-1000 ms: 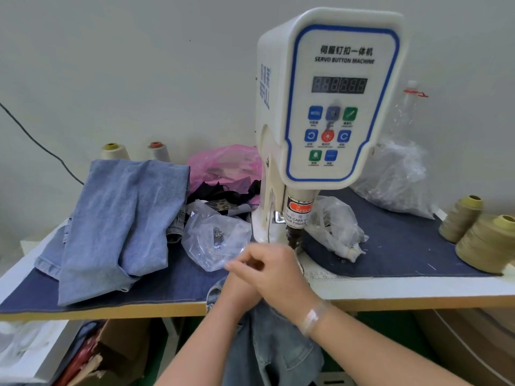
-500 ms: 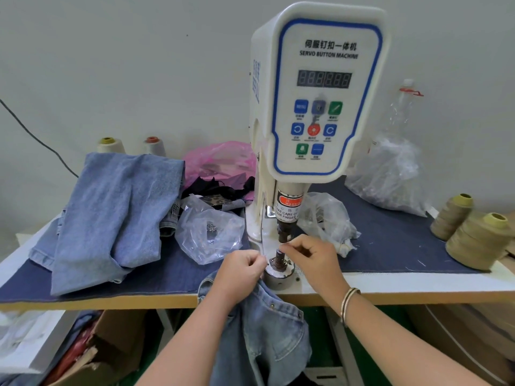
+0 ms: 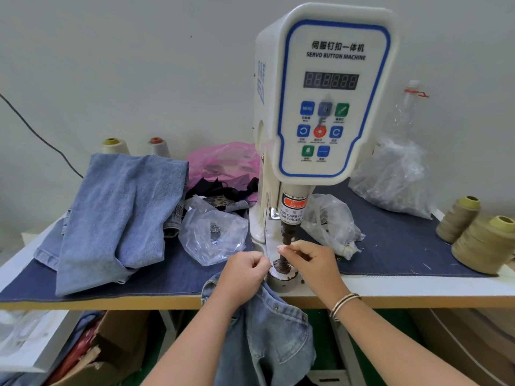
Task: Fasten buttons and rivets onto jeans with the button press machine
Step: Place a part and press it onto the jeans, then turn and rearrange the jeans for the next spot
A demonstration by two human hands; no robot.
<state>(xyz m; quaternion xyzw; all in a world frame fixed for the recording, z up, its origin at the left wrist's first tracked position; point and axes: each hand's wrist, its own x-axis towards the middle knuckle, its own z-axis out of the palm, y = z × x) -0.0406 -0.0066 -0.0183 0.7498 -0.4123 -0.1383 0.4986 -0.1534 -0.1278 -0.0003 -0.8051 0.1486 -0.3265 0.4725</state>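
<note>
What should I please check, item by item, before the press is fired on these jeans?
1. Fabric under the punch: not ok. The jeans hang over the table edge, and the lower die is bare.
2. Hold on the fabric: ok. The left hand grips the denim beside the die.
3. Fingers out of the press path: not ok. The right hand pinches right beside the punch, just above the die.
4. Button or rivet seated: cannot tell; whatever is being pinched is too small to make out.
5. Machine powered: cannot tell. The display shows no lit digits.
</note>
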